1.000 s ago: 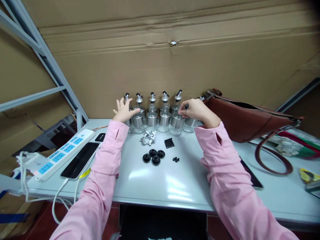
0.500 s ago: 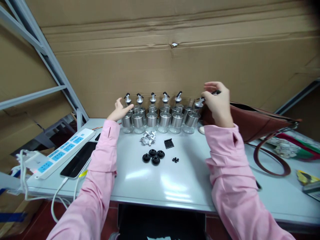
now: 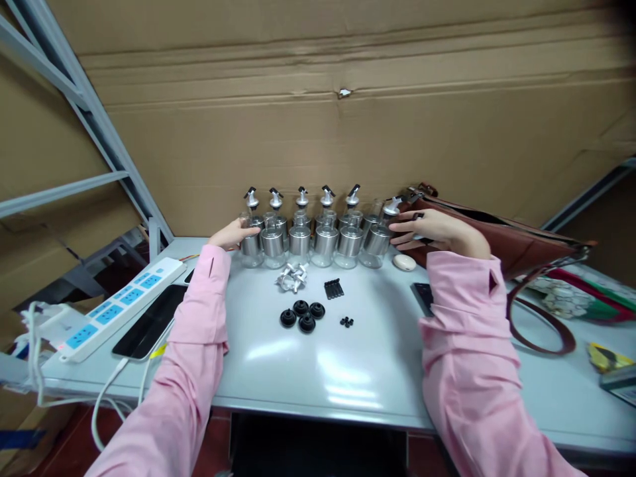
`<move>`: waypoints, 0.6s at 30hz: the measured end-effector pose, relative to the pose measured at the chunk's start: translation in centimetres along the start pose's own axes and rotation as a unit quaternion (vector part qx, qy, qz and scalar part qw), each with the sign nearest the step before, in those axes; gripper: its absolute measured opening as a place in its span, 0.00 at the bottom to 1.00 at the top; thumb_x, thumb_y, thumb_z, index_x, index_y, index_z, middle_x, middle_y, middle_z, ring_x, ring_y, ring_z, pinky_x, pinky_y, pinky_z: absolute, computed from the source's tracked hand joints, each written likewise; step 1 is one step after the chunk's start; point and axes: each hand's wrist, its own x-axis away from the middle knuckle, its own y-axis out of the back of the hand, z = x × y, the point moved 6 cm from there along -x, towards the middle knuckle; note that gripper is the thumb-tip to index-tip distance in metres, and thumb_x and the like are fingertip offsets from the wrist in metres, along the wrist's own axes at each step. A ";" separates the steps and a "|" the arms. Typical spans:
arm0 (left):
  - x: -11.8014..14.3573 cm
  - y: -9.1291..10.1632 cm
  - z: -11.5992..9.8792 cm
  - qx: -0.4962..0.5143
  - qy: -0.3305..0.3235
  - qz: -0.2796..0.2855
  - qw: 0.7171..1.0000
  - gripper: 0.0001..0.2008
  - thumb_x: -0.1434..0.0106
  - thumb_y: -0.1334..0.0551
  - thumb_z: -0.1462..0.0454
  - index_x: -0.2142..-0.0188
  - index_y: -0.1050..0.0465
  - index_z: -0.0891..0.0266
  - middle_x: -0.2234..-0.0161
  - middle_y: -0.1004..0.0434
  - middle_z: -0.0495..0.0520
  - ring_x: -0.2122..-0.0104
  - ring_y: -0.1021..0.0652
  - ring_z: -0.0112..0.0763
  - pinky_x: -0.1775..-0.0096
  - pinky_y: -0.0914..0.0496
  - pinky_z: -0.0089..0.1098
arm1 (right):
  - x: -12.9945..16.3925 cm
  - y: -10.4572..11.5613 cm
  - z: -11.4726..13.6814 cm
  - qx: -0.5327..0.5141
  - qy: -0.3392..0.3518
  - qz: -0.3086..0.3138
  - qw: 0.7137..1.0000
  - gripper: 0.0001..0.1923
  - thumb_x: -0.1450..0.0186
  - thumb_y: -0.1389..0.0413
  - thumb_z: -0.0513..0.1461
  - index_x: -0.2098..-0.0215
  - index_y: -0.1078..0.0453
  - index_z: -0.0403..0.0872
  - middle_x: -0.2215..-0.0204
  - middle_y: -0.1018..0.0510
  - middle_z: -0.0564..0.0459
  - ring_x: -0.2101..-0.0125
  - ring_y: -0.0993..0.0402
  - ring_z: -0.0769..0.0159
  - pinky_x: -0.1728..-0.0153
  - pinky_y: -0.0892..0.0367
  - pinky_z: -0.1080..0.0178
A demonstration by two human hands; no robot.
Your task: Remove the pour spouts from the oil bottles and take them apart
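Observation:
Two rows of glass bottles with steel bands stand against the cardboard. At the left end of the front row, my left hand (image 3: 229, 234) has its fingers stretched out against a bottle (image 3: 252, 249). My right hand (image 3: 437, 228) is open, its spread fingertips beside the rightmost front bottle (image 3: 376, 246), which carries a silver pourer (image 3: 392, 206). A dark patch shows between those fingers; I cannot make out what it is. Several back bottles also have pourers with black flaps, such as this pourer (image 3: 326, 195). In front lie silver pourer parts (image 3: 292, 278), black stoppers (image 3: 300, 317), black flaps (image 3: 334, 288) and small black caps (image 3: 346, 322).
To the left are a white power strip (image 3: 124, 308), a phone (image 3: 150, 322) and white cables (image 3: 106, 391). At right lie a brown bag (image 3: 501, 235) with its strap, a round white object (image 3: 404, 262) and a dark flat object (image 3: 422, 295). Cardboard (image 3: 338, 146) rises behind.
My right hand has come down from the top of the rightmost pourer to the bottle's side, its fingers now spread. My left hand has lowered slightly against the leftmost bottle.

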 end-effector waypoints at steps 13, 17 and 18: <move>1.6 3.1 -2.4 -0.018 -0.033 -0.132 0.990 0.43 0.51 0.32 0.54 0.42 0.50 0.67 0.42 0.46 0.74 0.43 0.40 0.58 0.47 0.42 0.54 | 1.5 1.7 3.0 0.091 0.107 -0.205 0.969 0.08 0.43 0.42 0.39 0.74 0.33 0.41 0.71 0.26 0.43 0.74 0.29 0.64 0.72 0.29 0.60; 5.2 4.9 -7.6 -0.070 -0.215 -0.226 0.948 0.37 0.47 0.36 0.54 0.43 0.49 0.61 0.39 0.50 0.65 0.40 0.44 0.52 0.42 0.46 0.50 | 5.0 1.9 6.6 -0.008 0.282 -0.303 0.910 0.16 0.38 0.48 0.44 0.78 0.36 0.41 0.78 0.30 0.48 0.77 0.35 0.72 0.73 0.34 0.66; 6.3 4.3 -8.9 -0.080 -0.246 -0.223 0.940 0.34 0.46 0.37 0.54 0.43 0.48 0.60 0.40 0.48 0.63 0.41 0.41 0.50 0.43 0.45 0.49 | 5.8 1.3 7.5 -0.022 0.313 -0.310 0.898 0.18 0.37 0.51 0.45 0.79 0.37 0.42 0.80 0.33 0.50 0.79 0.37 0.73 0.73 0.36 0.67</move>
